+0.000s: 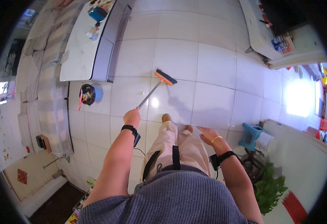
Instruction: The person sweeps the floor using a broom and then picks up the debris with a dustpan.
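Observation:
My left hand (132, 116) is closed around the metal handle of a broom (152, 92). Its orange head (165, 77) with dark bristles rests on the pale tiled floor (216, 64), ahead of my feet. A small scrap of litter (142, 93) lies on the tiles just left of the handle. My right hand (207, 135) hangs over the floor beside my right leg, holding nothing, its fingers extended and the thumb apart. A yellow bangle (215, 139) circles that wrist.
A blue waste bin (98, 94) with a black liner stands left, near a marble-patterned low table (81, 53). A covered sofa (50, 103) runs along the left. At right are a blue plastic stool (250, 136), a leafy plant (268, 187) and a white cabinet (254, 30).

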Available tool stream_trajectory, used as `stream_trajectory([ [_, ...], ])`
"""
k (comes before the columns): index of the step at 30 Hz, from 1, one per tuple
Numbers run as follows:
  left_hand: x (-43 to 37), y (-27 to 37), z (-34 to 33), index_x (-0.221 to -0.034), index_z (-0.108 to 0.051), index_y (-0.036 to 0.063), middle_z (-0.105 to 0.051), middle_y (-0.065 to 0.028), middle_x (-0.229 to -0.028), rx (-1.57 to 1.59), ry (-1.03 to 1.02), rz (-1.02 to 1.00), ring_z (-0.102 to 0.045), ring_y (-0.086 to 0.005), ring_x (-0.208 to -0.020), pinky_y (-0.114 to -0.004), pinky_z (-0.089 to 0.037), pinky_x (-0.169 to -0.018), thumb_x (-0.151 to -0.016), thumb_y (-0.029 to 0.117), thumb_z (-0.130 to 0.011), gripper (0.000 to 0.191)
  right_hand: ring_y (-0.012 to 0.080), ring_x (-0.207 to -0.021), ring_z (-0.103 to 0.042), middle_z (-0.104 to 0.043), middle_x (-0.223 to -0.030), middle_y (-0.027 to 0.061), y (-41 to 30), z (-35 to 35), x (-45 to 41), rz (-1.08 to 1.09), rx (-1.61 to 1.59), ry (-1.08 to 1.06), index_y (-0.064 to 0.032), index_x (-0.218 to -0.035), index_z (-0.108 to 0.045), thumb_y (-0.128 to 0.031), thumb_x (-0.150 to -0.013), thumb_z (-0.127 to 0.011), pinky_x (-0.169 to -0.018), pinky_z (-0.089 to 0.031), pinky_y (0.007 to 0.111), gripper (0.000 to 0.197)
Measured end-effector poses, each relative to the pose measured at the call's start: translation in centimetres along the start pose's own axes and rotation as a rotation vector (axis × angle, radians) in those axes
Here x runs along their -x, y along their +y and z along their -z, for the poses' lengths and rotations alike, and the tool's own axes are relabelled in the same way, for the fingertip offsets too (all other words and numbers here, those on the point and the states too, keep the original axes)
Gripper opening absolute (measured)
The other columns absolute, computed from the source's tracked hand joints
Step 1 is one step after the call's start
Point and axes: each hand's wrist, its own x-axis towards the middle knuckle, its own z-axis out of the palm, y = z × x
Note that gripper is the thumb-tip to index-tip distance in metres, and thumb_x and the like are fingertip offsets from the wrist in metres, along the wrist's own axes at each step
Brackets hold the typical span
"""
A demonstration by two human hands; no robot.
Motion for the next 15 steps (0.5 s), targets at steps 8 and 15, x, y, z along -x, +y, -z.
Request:
stream_trajectory([
  [8, 6.1, -10.3, 1.8, -0.112, -0.062, 0.0096, -0.069, -0.0128, -0.086, -0.042, -0.028, 0.133, -0.066, -0.0335, -0.081, -0.046, -0.052, -0.071, -0.099, 0.026, -0.032, 0.037, 0.0347, -0.106, -0.058, -0.060, -0.116, 0.0188, -8.0, 3.3, -5.7, 0.088, 0.136, -0.076, -0.0111, -0.132, -0.047, -0.018, -0.086, -0.053, -0.092, -0.047, 0.042, 0.046],
  [15, 9.3, -8.7, 2.3, -0.135, -0.047, 0.0227, -0.068, -0.0139, -0.086, -0.006, -0.078, 0.033, -0.066, -0.0324, -0.081, -0.046, -0.053, -0.067, -0.095, 0.018, -0.037, 0.041, 0.0329, -0.111, -0.056, -0.058, -0.122, 0.0162, -11.8, 4.9, -7.8, 0.098, 0.184, -0.132, -0.0114, -0.134, -0.045, -0.019, -0.088, -0.051, -0.095, -0.045, 0.041, 0.047],
])
